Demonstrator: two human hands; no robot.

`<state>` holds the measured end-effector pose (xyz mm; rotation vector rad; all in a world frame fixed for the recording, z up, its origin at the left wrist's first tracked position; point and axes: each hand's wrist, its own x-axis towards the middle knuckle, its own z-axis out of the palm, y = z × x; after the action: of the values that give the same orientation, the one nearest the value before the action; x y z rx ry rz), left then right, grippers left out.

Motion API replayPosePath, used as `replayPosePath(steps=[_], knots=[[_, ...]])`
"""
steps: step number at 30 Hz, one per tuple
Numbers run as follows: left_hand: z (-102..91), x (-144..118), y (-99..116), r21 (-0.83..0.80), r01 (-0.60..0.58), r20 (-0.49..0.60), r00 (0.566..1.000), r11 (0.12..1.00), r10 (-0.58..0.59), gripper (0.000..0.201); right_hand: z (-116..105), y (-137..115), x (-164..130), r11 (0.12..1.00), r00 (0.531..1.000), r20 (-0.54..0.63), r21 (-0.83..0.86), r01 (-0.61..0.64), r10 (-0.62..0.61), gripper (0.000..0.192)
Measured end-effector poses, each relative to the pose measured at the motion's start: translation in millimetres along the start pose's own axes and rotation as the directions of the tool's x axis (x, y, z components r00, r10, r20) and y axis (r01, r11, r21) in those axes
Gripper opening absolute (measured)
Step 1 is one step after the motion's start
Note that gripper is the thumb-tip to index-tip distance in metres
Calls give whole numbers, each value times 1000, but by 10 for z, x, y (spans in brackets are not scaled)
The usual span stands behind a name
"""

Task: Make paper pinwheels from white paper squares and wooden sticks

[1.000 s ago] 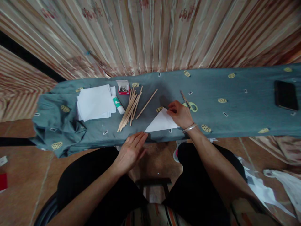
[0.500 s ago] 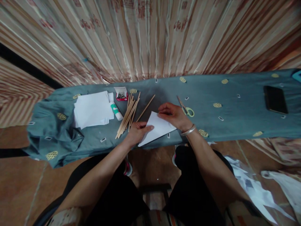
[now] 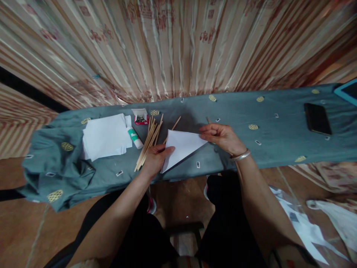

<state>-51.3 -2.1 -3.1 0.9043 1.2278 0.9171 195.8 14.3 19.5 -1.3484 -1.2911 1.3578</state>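
A white paper folded into a triangle lies on the grey-blue cloth of the table. My left hand rests on its left edge, fingers pressing the paper down. My right hand, a metal bangle at the wrist, pinches the paper's right corner. A bundle of thin wooden sticks lies just left of my left hand. The scissors are almost wholly hidden under my right hand; only a blade tip shows.
A stack of white sheets, a glue stick and a small open box of staples lie at the left. A black phone rests far right. A striped curtain hangs behind. Paper scraps litter the floor at right.
My left hand came up from the table's front edge onto the paper. The paper has turned and shifted left; my right hand moved over the scissors. The view tilted down slightly.
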Motion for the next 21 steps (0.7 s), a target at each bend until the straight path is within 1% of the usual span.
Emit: replayPosePath(steps=[5, 8, 11, 17, 21], knots=[[33, 25, -16, -63, -7, -30, 1000, 998, 5, 35, 60, 1, 12, 999, 998, -57, 44, 26, -23, 44], [45, 25, -8, -48, -23, -39, 999, 999, 21, 34, 52, 14, 26, 997, 995, -96, 68, 45, -38, 44], [43, 25, -20, -24, -54, -26, 998, 998, 53, 29, 38, 25, 30, 996, 991, -125, 75, 48, -39, 42], [28, 42, -55, -25, -52, -20, 998, 998, 52, 31, 42, 72, 44, 995, 983, -163, 36, 96, -89, 38], [9, 51, -74, -36, -46, -21, 999, 998, 45, 29, 18, 117, 66, 996, 984, -156, 16, 89, -85, 41]])
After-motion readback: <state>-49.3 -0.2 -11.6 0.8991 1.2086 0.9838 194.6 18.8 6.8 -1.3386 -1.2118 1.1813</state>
